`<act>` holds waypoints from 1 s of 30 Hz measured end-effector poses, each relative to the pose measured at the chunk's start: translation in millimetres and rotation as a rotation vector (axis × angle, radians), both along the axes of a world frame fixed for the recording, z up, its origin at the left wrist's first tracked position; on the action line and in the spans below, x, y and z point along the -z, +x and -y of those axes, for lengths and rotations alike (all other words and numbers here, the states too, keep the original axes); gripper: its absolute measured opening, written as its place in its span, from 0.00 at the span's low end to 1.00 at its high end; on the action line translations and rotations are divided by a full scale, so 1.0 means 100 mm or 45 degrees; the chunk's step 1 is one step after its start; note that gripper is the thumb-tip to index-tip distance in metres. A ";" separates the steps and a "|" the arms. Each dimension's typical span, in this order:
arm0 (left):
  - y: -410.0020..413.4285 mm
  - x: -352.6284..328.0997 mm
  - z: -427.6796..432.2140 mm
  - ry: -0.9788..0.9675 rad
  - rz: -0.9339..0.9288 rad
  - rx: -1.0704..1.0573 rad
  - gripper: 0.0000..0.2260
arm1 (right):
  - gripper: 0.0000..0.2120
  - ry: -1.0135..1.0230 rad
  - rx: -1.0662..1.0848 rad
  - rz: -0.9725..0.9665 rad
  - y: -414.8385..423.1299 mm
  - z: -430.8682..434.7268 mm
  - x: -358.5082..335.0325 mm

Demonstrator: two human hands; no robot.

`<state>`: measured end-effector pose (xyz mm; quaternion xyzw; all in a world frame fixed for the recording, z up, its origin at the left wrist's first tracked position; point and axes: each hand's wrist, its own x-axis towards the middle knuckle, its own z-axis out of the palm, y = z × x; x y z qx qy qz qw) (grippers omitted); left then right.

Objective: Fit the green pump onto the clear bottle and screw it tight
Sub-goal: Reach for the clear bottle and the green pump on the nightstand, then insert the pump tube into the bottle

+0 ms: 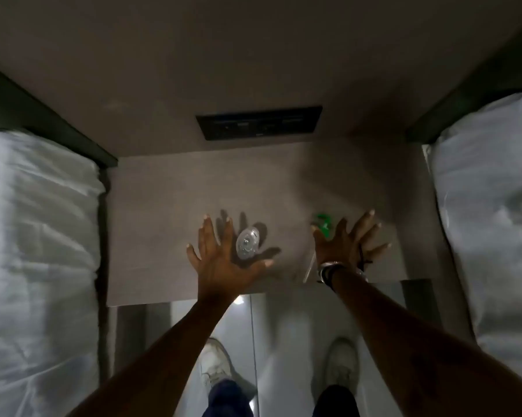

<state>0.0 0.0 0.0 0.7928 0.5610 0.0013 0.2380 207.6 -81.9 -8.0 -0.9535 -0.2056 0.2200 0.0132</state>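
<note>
A small clear bottle (247, 242) stands upright on the grey-brown bedside table (163, 206), seen from above. My left hand (223, 254) hovers spread over the table, its fingers just left of the bottle and its thumb in front of it, holding nothing. The green pump (322, 223) lies on the table to the right, its thin clear dip tube (310, 267) running toward the front edge. My right hand (350, 240) is spread flat above the table, partly covering the pump's near side. Bracelets circle the right wrist.
Beds with white covers flank the table on the left (36, 251) and right (491, 221). A dark socket panel (259, 123) sits in the wall behind the table. Below the front edge are the pale floor and my white shoes (216, 365).
</note>
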 end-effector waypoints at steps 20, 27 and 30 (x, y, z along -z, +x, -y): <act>0.08 0.01 -0.16 -0.264 0.332 0.022 0.27 | 0.16 0.914 0.199 -0.517 0.09 -0.58 -0.59; 0.06 0.01 -0.46 -0.446 0.239 0.219 0.27 | 0.11 1.519 0.462 -0.649 -0.38 -0.58 -0.97; 0.04 0.04 -0.41 -0.442 0.266 0.194 0.27 | 0.06 1.520 0.537 -0.682 -0.46 -0.54 -0.88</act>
